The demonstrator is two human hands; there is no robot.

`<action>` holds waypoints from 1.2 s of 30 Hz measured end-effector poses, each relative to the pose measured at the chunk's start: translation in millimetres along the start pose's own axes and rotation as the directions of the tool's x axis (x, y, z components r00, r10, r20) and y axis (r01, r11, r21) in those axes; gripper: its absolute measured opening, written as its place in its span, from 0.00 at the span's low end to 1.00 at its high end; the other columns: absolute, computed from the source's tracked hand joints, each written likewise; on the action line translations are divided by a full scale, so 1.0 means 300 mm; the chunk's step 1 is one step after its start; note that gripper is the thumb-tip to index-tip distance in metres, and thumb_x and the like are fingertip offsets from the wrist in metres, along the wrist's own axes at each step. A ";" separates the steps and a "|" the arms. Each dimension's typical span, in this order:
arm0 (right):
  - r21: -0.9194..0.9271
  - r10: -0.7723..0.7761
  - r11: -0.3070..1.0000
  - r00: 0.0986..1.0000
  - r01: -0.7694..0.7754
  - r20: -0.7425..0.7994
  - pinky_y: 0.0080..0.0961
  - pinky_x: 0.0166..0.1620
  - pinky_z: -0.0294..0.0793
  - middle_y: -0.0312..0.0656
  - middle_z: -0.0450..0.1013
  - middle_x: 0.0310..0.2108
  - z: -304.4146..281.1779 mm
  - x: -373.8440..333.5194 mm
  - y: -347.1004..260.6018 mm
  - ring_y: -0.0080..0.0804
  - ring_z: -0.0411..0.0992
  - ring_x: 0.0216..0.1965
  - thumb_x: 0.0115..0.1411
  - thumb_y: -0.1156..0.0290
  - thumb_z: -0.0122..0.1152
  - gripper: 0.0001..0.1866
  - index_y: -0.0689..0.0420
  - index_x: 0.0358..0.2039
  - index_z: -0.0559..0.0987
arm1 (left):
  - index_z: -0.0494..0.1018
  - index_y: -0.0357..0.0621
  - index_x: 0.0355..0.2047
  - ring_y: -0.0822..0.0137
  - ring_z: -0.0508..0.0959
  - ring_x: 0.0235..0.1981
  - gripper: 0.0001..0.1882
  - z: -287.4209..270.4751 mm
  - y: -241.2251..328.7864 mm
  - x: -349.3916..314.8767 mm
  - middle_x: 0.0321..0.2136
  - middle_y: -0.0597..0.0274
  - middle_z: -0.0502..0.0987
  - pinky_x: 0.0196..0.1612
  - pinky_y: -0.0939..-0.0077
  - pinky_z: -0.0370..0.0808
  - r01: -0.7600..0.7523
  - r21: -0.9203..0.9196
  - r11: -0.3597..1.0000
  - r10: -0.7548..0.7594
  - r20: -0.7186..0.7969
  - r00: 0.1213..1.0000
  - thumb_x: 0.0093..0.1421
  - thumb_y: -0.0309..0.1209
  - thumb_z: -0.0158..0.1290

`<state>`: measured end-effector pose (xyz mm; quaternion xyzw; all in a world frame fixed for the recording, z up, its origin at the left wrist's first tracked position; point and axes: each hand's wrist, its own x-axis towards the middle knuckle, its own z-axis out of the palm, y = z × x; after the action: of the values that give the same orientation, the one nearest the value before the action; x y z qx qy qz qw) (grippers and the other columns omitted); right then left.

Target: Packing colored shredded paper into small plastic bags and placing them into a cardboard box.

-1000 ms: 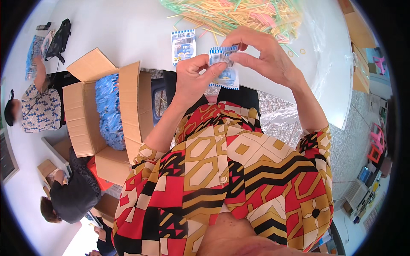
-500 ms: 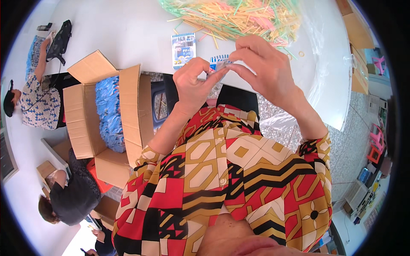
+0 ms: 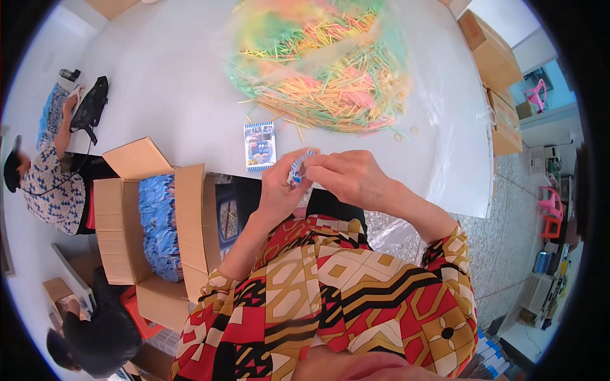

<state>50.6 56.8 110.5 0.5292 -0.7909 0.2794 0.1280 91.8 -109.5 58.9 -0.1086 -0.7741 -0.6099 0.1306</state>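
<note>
My left hand (image 3: 279, 187) and my right hand (image 3: 349, 178) meet at the near edge of a white table (image 3: 165, 95). Both pinch a small blue and white packet (image 3: 296, 171) between their fingertips. The right hand covers most of it. A second small blue packet (image 3: 260, 146) lies flat on the table just left of my hands. A heap of thin coloured sticks (image 3: 330, 70), partly under clear plastic film, spreads over the table beyond my hands.
An open cardboard box (image 3: 121, 216) full of blue packets stands at my left below the table edge. A person in a patterned top (image 3: 44, 184) sits at far left, another person (image 3: 95, 336) at lower left. Cardboard boxes (image 3: 495, 70) stand at the right.
The camera has tilted, so the table and stick heap now fill more of the view. My hands stay together on the packet, which is now more hidden under my right fingers.
</note>
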 end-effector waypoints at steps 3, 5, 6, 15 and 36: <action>0.103 0.127 0.985 0.989 -0.135 0.081 0.28 0.26 0.72 0.36 0.71 0.27 0.005 -0.001 0.011 0.34 0.73 0.28 0.46 0.75 0.57 0.11 0.55 0.32 0.70 | 0.68 0.37 0.29 0.68 0.69 0.20 0.10 -0.024 -0.027 -0.010 0.21 0.59 0.72 0.24 0.77 0.67 0.159 0.056 0.986 -0.167 0.166 0.972 0.48 0.21 0.58; 0.130 0.167 0.975 0.981 -0.178 0.096 0.30 0.26 0.72 0.37 0.71 0.27 0.001 0.008 0.018 0.35 0.73 0.28 0.47 0.75 0.57 0.11 0.55 0.33 0.70 | 0.68 0.38 0.28 0.70 0.67 0.19 0.09 -0.010 -0.040 -0.005 0.20 0.59 0.71 0.23 0.78 0.66 0.136 0.055 0.989 -0.143 0.153 0.978 0.49 0.22 0.58; 0.157 0.208 0.962 0.972 -0.224 0.111 0.31 0.26 0.72 0.37 0.72 0.27 -0.002 0.013 0.021 0.37 0.73 0.29 0.48 0.74 0.56 0.10 0.55 0.33 0.70 | 0.68 0.38 0.27 0.71 0.66 0.19 0.08 -0.004 -0.044 -0.001 0.18 0.60 0.70 0.23 0.79 0.65 0.114 0.056 0.992 -0.121 0.143 0.982 0.49 0.22 0.58; 0.040 0.120 0.991 0.988 -0.124 0.097 0.30 0.27 0.71 0.36 0.70 0.25 0.025 0.030 0.036 0.37 0.73 0.29 0.48 0.75 0.56 0.08 0.54 0.29 0.69 | 0.66 0.38 0.35 0.77 0.72 0.28 0.13 0.014 -0.034 0.056 0.26 0.61 0.73 0.30 0.82 0.69 0.172 -0.145 0.974 -0.150 0.148 0.977 0.49 0.17 0.54; -0.546 0.294 0.801 0.956 -0.246 0.000 0.37 0.60 0.57 0.43 0.65 0.52 -0.106 0.095 0.972 0.44 0.61 0.55 0.52 0.75 0.54 0.16 0.56 0.43 0.73 | 0.66 0.35 0.31 0.75 0.74 0.29 0.05 -0.016 -0.089 0.155 0.23 0.62 0.74 0.35 0.80 0.71 0.393 -0.377 0.839 -0.326 0.230 0.917 0.59 0.24 0.50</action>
<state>-229.1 136.0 61.2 0.3650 -0.9091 0.0382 0.1971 39.5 -119.8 51.2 -0.0338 -0.6405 -0.7636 -0.0738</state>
